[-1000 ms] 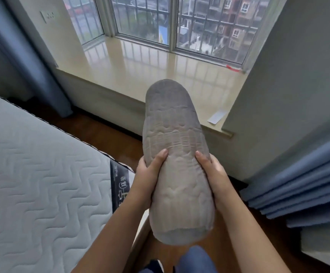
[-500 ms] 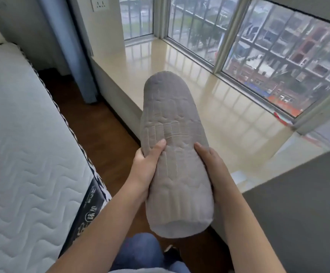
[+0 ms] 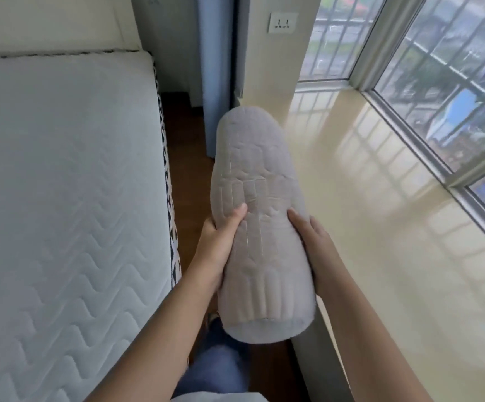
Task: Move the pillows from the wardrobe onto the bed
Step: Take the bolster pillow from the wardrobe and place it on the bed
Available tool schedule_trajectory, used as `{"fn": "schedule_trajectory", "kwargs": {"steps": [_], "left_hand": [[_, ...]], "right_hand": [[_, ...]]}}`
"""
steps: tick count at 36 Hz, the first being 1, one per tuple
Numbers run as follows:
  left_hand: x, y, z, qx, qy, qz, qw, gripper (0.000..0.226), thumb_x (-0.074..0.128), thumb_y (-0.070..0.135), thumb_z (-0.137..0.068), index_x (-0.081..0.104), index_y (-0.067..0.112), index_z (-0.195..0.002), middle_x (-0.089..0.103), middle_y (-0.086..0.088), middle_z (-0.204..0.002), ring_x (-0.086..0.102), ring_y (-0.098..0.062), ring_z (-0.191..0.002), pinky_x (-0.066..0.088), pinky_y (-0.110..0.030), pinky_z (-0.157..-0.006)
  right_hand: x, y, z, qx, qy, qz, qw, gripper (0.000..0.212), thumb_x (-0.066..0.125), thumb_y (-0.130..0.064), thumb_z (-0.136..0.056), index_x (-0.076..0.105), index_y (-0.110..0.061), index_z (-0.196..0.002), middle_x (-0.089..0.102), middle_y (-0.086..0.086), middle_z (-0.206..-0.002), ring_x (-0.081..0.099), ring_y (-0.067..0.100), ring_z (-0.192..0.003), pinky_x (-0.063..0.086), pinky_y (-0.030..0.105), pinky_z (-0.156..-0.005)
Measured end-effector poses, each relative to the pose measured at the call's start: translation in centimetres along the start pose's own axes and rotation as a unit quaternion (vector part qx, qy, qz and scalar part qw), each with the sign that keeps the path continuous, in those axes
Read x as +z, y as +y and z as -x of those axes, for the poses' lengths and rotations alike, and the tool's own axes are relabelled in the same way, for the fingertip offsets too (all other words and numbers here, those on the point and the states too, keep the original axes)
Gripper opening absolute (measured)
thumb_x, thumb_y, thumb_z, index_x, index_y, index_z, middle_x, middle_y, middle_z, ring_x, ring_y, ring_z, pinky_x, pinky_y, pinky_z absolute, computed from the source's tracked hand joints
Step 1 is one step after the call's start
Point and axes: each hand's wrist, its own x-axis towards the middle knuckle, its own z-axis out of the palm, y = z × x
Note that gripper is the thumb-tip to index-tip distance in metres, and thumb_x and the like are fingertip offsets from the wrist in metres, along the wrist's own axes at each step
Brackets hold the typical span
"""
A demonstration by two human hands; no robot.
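Note:
A grey quilted bolster pillow [image 3: 257,181] is held lengthwise in front of me, its far end pointing away. My left hand [image 3: 221,239] grips its left side and my right hand [image 3: 313,242] grips its right side, thumbs on top. The pillow hangs over the narrow strip of wooden floor between the bed and the window ledge. The bed's bare white quilted mattress [image 3: 61,198] fills the left of the view, with nothing lying on the part I see. The wardrobe is out of view.
A glossy cream window ledge [image 3: 380,227] runs along the right under a barred window [image 3: 444,82]. A blue curtain [image 3: 215,68] and a wall column with a socket [image 3: 283,23] stand ahead. The wooden floor aisle [image 3: 189,158] is narrow. My jeans-clad leg [image 3: 215,364] shows below.
The view has swung left: the mattress now stretches ahead on my left and the window ledge lies on my right. Both hands keep the same hold on the pillow.

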Motion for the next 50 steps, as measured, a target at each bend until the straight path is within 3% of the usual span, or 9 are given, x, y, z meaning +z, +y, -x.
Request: {"fn": "schedule_trajectory", "kwargs": {"steps": [5, 10, 16, 20, 25, 31, 39, 44, 50], "left_hand": [[-1.6, 6.0, -7.3, 0.017, 0.041, 0.018, 0.999, 0.082, 0.069, 0.061, -0.059, 0.053, 0.019, -0.128, 0.066, -0.006, -0.118, 0.067, -0.023, -0.101, 0.053, -0.045, -0.091], [-2.4, 10.9, -13.6, 0.028, 0.097, 0.033, 0.994, 0.078, 0.067, 0.06, -0.067, 0.047, 0.022, -0.132, 0.064, -0.002, -0.121, 0.065, -0.021, -0.103, 0.052, -0.042, -0.092], [-3.1, 15.8, -20.9, 0.031, 0.131, 0.029, 0.991, 0.075, 0.063, 0.063, -0.069, 0.047, 0.025, -0.132, 0.063, -0.002, -0.122, 0.063, -0.021, -0.105, 0.052, -0.043, -0.092], [-3.3, 18.8, -27.2, 0.031, 0.159, 0.041, 0.986, 0.079, 0.062, 0.067, -0.066, 0.046, 0.024, -0.131, 0.062, -0.002, -0.122, 0.062, -0.024, -0.106, 0.051, -0.047, -0.094], [-3.0, 24.2, -34.8, 0.03, 0.189, 0.05, 0.98, 0.094, 0.062, 0.074, -0.05, 0.049, 0.026, -0.129, 0.064, -0.002, -0.121, 0.063, -0.025, -0.106, 0.05, -0.047, -0.094], [-2.9, 30.0, -42.8, 0.041, 0.209, 0.072, 0.974, 0.094, 0.064, 0.075, -0.051, 0.049, 0.025, -0.129, 0.064, -0.001, -0.119, 0.064, -0.023, -0.104, 0.051, -0.047, -0.093], [-6.2, 35.6, -51.4, 0.036, 0.252, 0.117, 0.96, 0.086, 0.065, 0.07, -0.057, 0.048, 0.023, -0.128, 0.065, 0.0, -0.115, 0.064, -0.021, -0.1, 0.054, -0.04, -0.083], [-10.5, 39.9, -58.4, 0.03, 0.269, 0.144, 0.952, 0.09, 0.066, 0.07, -0.053, 0.05, 0.019, -0.126, 0.066, -0.003, -0.114, 0.066, -0.022, -0.098, 0.055, -0.038, -0.08], [-17.6, 46.2, -65.0, 0.036, 0.312, 0.174, 0.933, 0.085, 0.068, 0.068, -0.054, 0.051, 0.021, -0.123, 0.067, 0.0, -0.107, 0.068, -0.019, -0.091, 0.053, -0.031, -0.062]], "right_hand": [[4.6, -4.9, -8.5, -0.004, -0.061, 0.022, 0.998, 0.052, 0.067, -0.052, -0.074, 0.061, -0.02, -0.115, 0.071, 0.0, -0.109, 0.069, 0.017, -0.097, 0.055, 0.039, -0.084], [8.3, -9.0, -16.4, -0.013, -0.097, 0.054, 0.994, 0.057, 0.068, -0.056, -0.07, 0.06, -0.023, -0.115, 0.07, -0.003, -0.108, 0.069, 0.013, -0.095, 0.055, 0.034, -0.08], [12.0, -12.4, -25.2, 0.004, -0.146, 0.066, 0.987, 0.047, 0.064, -0.053, -0.076, 0.059, -0.025, -0.113, 0.071, -0.004, -0.107, 0.07, 0.013, -0.094, 0.056, 0.035, -0.081], [14.6, -15.0, -32.6, 0.0, -0.169, 0.078, 0.983, 0.034, 0.062, -0.051, -0.079, 0.058, -0.03, -0.106, 0.069, -0.008, -0.105, 0.068, 0.008, -0.091, 0.053, 0.024, -0.072], [17.6, -18.9, -41.4, 0.003, -0.186, 0.087, 0.979, 0.052, 0.063, -0.054, -0.078, 0.054, -0.024, -0.119, 0.064, -0.007, -0.111, 0.064, 0.011, -0.098, 0.052, 0.028, -0.076], [21.0, -23.7, -51.0, 0.011, -0.223, 0.107, 0.969, 0.058, 0.064, -0.057, -0.075, 0.054, -0.025, -0.122, 0.064, -0.007, -0.113, 0.064, 0.013, -0.1, 0.052, 0.031, -0.082], [28.1, -26.5, -60.8, 0.032, -0.259, 0.129, 0.957, 0.059, 0.061, -0.055, -0.078, 0.049, -0.027, -0.128, 0.062, -0.006, -0.117, 0.062, 0.013, -0.102, 0.051, 0.03, -0.081], [35.1, -28.2, -68.1, 0.033, -0.271, 0.136, 0.952, 0.055, 0.06, -0.053, -0.08, 0.049, -0.025, -0.126, 0.06, -0.009, -0.112, 0.059, 0.009, -0.097, 0.046, 0.025, -0.069], [45.8, -31.0, -74.9, 0.033, -0.322, 0.151, 0.934, 0.055, 0.062, -0.053, -0.078, 0.05, -0.027, -0.125, 0.062, -0.012, -0.109, 0.061, 0.006, -0.096, 0.047, 0.023, -0.069]]}}
